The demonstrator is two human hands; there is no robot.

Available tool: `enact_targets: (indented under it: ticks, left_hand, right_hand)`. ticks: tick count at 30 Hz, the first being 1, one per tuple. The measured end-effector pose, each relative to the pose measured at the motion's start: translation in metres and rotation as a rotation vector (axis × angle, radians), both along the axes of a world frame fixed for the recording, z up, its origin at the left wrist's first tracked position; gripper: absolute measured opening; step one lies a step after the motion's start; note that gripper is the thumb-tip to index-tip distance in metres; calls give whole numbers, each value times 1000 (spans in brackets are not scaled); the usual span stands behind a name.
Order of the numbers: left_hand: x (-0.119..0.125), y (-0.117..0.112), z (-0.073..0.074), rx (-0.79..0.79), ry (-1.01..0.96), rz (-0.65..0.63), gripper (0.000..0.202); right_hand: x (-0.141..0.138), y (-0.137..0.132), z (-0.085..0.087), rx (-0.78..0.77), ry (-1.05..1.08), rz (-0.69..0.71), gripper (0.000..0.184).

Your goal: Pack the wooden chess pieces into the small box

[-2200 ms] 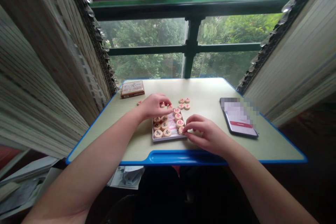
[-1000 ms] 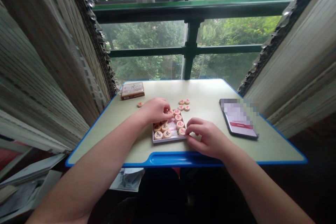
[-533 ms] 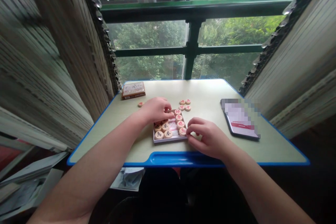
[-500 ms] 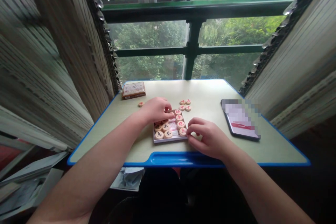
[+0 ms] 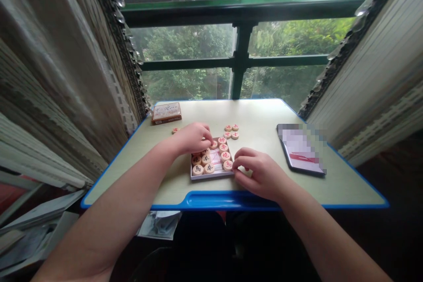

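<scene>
Many round wooden xiangqi pieces [image 5: 209, 168] bear red or dark characters.

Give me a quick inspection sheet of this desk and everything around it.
Surface: pale green desk with a blue edge.
Job's things: round wooden Chinese chess pieces in a shallow tray, a small group of pieces beyond it, one lone piece.
Clutter: phone with a blurred screen, small cardboard box.
Hands: left hand curled over the tray's far edge; right hand beside the tray's near right corner.
Cables: nothing seen.
Surroundings: green-framed window with trees outside, blinds at the sides, papers below the desk.
</scene>
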State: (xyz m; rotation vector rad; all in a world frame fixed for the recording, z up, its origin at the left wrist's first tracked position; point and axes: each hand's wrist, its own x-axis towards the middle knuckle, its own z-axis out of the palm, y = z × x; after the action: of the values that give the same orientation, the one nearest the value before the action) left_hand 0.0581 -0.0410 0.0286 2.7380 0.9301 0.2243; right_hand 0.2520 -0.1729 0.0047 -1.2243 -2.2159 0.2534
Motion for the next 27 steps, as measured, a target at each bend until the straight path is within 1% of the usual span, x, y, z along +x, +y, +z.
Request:
enact_targets:
  ticks: [11,15,18,24,27]
  left_hand:
    - [0,0,0,2,-15,6,27]
    - [0,1,0,15,-3,18,28]
    - [0,1,-1,23,0,3,28]
    - [0,1,-2,49,-1,-15,28]
    - [0,3,-2,90,-26,-18,29]
  right_hand:
    - [-1,-1,1,3,-6,-5,13]
    - [-1,0,2,8,-11,-6,21]
    - [-1,-1,3,10,0,-9,27]
    - [-1,-1,5,-20,13,-19,32]
    - [0,0,5,-32,16,-23,35]
